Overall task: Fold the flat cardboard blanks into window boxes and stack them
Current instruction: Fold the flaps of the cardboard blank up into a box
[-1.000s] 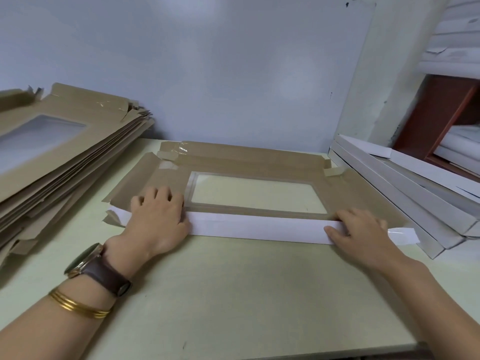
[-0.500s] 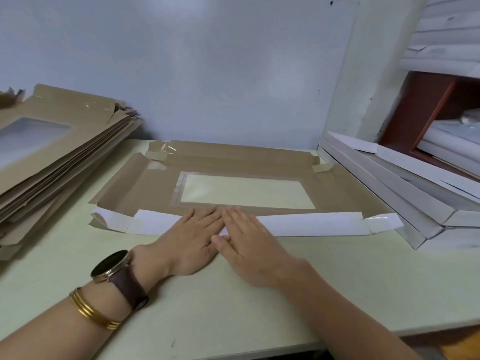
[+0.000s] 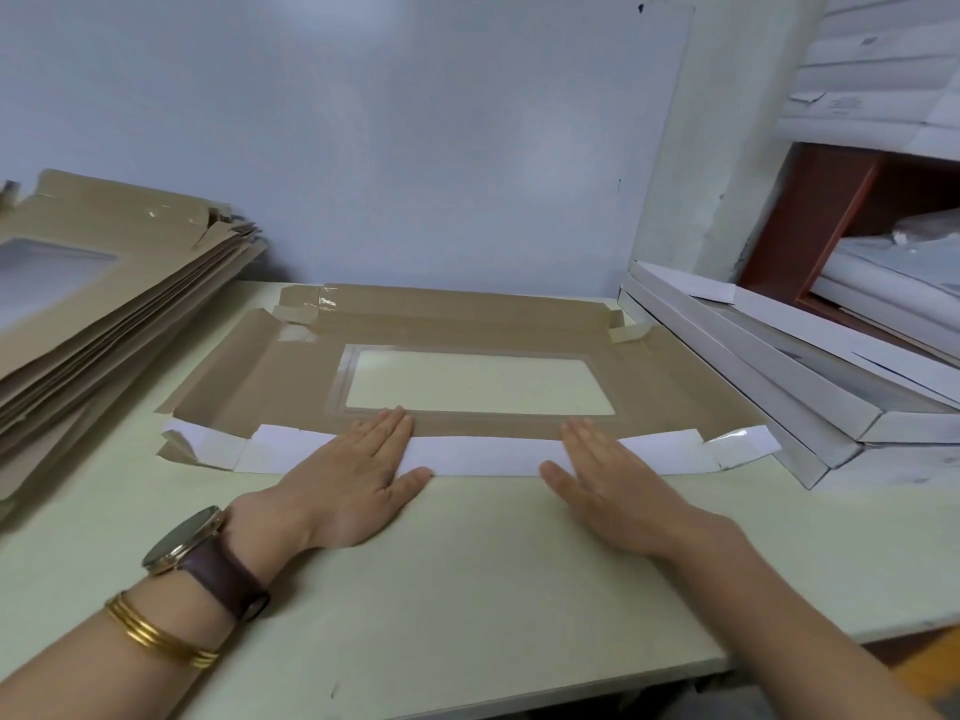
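Note:
A flat brown cardboard blank (image 3: 670, 387) with a clear rectangular window (image 3: 478, 381) lies on the pale table. Its near long flap (image 3: 483, 456) is folded over and shows its white side. My left hand (image 3: 353, 475) presses flat on that flap left of centre, fingers straight. My right hand (image 3: 608, 475) presses flat on it right of centre, fingers straight too. The two hands are apart. The flap's end tabs at the left (image 3: 202, 449) and right (image 3: 743, 444) curl up a little.
A tall pile of unfolded brown blanks (image 3: 104, 324) sits at the left. Folded white window boxes (image 3: 810, 387) are stacked at the right, beside a red-brown shelf (image 3: 831, 210) holding more white boxes. A blue-grey wall stands behind; the table edge (image 3: 571, 688) runs close in front.
A second ago the hands pressed the flap near its ends, then met at the middle. Now they have slid apart along the white flap, still flat on it.

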`<action>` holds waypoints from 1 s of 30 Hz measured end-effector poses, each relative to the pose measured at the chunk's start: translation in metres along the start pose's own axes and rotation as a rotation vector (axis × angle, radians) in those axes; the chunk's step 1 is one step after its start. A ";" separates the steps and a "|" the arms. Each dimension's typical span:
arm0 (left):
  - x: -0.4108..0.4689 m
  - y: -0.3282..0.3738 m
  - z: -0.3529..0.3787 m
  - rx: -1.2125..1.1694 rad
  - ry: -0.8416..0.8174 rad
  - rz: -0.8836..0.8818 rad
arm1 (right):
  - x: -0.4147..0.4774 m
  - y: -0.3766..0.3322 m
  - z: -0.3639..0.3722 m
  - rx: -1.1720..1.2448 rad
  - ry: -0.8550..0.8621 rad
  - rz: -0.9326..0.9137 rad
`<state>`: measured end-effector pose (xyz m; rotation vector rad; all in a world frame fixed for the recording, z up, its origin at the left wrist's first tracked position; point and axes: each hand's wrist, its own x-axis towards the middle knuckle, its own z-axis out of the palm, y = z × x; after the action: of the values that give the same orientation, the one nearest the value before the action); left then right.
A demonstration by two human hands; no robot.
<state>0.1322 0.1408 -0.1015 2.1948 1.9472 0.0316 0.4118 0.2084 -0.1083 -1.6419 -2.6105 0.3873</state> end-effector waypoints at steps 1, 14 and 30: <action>-0.001 -0.002 -0.001 -0.003 -0.004 -0.012 | -0.002 0.010 -0.002 -0.004 0.009 0.020; -0.011 -0.045 -0.011 0.005 -0.049 -0.256 | -0.024 0.072 -0.024 -0.008 0.027 0.180; -0.009 -0.055 -0.009 0.012 -0.042 -0.315 | -0.025 0.081 -0.022 -0.007 0.056 0.182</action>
<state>0.0754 0.1389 -0.1005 1.8535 2.2481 -0.0740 0.4975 0.2232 -0.1030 -1.8710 -2.4338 0.3328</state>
